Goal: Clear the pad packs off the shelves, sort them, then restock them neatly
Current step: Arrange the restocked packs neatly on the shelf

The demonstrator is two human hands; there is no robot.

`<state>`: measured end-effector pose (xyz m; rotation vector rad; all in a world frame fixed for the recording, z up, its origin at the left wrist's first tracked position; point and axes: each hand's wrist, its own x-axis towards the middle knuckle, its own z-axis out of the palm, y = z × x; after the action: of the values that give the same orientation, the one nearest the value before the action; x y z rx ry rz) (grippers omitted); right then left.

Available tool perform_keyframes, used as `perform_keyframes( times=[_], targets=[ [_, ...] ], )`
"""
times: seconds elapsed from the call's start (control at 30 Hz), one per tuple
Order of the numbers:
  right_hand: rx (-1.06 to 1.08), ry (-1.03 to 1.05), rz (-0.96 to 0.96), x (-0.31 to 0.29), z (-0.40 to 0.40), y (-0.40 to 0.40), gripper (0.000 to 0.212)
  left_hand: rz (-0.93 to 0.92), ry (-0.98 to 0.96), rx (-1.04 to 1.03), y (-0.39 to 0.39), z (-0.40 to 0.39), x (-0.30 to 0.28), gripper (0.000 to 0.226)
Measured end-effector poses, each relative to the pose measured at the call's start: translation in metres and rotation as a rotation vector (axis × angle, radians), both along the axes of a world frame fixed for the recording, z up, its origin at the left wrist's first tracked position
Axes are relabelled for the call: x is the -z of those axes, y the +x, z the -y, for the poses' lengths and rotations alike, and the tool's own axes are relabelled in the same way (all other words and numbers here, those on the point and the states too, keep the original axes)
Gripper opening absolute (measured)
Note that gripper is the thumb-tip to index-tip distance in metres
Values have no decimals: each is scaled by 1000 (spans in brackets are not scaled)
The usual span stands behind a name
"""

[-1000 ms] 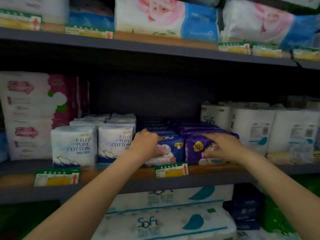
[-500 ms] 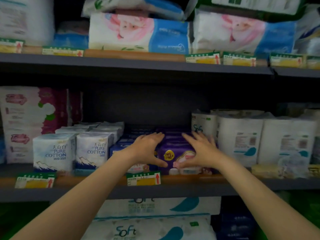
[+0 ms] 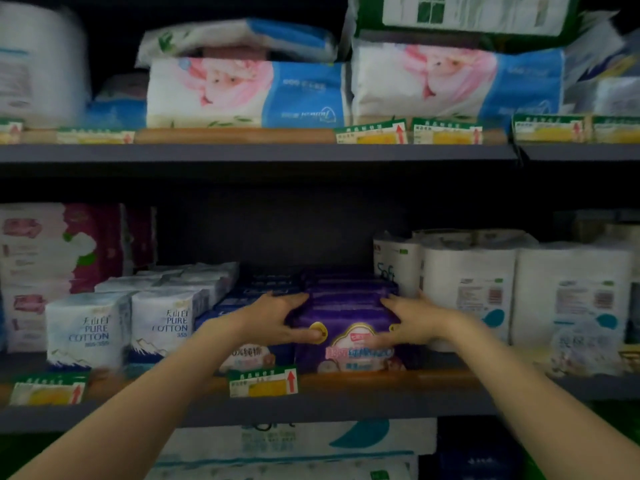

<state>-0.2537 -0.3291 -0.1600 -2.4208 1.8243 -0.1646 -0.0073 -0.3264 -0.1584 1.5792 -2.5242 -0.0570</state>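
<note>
A row of purple pad packs (image 3: 349,317) stands on the middle shelf (image 3: 311,407), running back into the dark. My left hand (image 3: 277,322) grips its left side, thumb on the front pack's face. My right hand (image 3: 412,322) grips its right side, fingers reaching back along the row. Dark blue pad packs (image 3: 249,299) stand just left of the purple ones, partly hidden behind my left hand and wrist.
White PURE COTTON packs (image 3: 86,330) fill the shelf to the left, beside pink-and-white packs (image 3: 52,258). Soft paper roll packs (image 3: 467,289) crowd the right. Tissue bundles (image 3: 242,91) lie on the upper shelf. Price tags (image 3: 263,381) clip the shelf edges.
Both hands have moved off the tops of the packs and come to clasp the purple row from either side. My view has tilted upward.
</note>
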Motion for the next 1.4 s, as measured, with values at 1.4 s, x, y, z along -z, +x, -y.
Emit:
perform_keyframes(
  times=[1.4],
  targets=[
    [-141, -223, -130, 17, -6, 28, 79, 126, -349, 34, -16, -1, 30, 68]
  ],
)
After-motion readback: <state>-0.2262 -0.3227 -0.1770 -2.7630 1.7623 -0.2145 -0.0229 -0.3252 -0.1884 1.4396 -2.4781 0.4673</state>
